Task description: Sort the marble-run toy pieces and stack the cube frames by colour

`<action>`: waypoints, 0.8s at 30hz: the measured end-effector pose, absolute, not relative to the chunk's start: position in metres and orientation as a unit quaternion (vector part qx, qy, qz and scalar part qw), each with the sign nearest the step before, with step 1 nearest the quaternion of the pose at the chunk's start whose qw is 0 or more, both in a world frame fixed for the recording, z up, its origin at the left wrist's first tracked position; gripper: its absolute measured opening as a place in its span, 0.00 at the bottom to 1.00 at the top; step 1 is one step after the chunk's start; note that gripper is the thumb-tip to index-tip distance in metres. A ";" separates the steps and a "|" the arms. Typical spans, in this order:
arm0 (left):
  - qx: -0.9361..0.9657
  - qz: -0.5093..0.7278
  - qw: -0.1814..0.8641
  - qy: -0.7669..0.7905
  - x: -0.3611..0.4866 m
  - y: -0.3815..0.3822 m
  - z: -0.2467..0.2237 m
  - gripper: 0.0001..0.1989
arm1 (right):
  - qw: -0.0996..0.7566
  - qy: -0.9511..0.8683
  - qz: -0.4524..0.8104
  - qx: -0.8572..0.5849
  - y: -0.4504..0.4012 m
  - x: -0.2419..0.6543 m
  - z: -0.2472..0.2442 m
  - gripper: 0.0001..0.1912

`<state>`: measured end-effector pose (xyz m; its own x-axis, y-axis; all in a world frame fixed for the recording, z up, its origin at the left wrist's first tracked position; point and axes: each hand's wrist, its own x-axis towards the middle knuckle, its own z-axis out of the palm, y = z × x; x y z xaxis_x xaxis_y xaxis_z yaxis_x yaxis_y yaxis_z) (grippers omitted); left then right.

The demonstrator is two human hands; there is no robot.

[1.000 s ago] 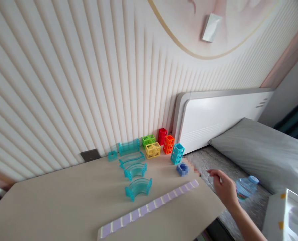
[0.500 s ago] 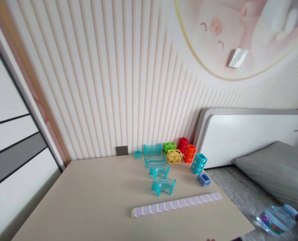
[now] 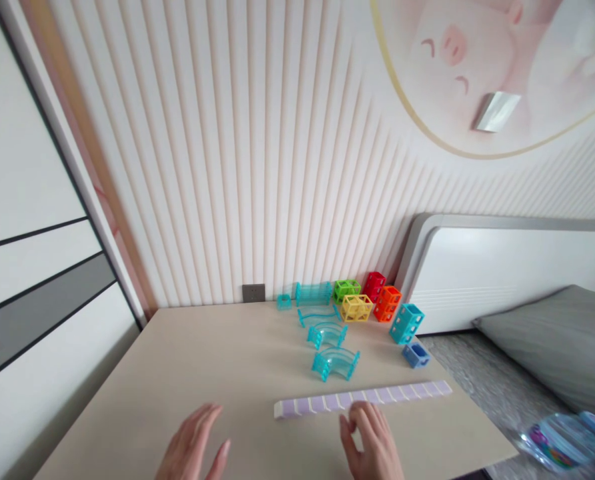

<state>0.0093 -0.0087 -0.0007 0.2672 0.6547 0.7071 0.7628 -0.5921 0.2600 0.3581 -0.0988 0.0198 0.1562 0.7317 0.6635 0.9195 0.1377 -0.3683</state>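
My left hand (image 3: 192, 443) hovers over the front of the table, thumb apart from the stretched fingers and nothing in it. To the right, my right hand (image 3: 372, 440) is at the near side of a long lilac segmented strip (image 3: 317, 404), overlapping its edge in view. Its fingers are loosely curled with a gap to the thumb, and no held thing shows; contact with the strip cannot be made out. Beyond the strip lie two curved clear-teal track pieces (image 3: 336, 363) (image 3: 327, 335). Behind them are a thin teal piece (image 3: 318, 316) and a straight teal trough (image 3: 313, 293).
Open-frame blocks stand at the table's right rear: green (image 3: 346, 291), yellow (image 3: 356, 308), red (image 3: 374, 287), orange (image 3: 387, 303), teal (image 3: 406, 323) and blue (image 3: 416, 355). A small teal piece (image 3: 284, 302) is by the wall socket (image 3: 253, 293). Right of the table, a clear plastic container (image 3: 562, 440) lies on the bed.
Both hands have come into view from below; only a fingertip showed before. The camera view has shifted slightly, and the pieces on the table keep their places.
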 end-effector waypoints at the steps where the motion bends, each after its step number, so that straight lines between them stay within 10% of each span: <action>1: -0.812 -0.386 0.077 -0.431 0.025 -0.002 -0.005 0.31 | 0.390 -0.662 -0.108 -0.631 -0.088 0.348 0.020 0.10; 15: -0.909 -0.263 0.124 -0.299 0.044 0.011 -0.014 0.35 | 0.264 -0.802 -0.016 -0.536 -0.064 0.320 0.030 0.10; 24: -0.915 -0.262 0.098 -0.289 0.049 0.012 -0.023 0.40 | 0.371 -0.611 -0.114 -0.690 -0.047 0.385 0.019 0.22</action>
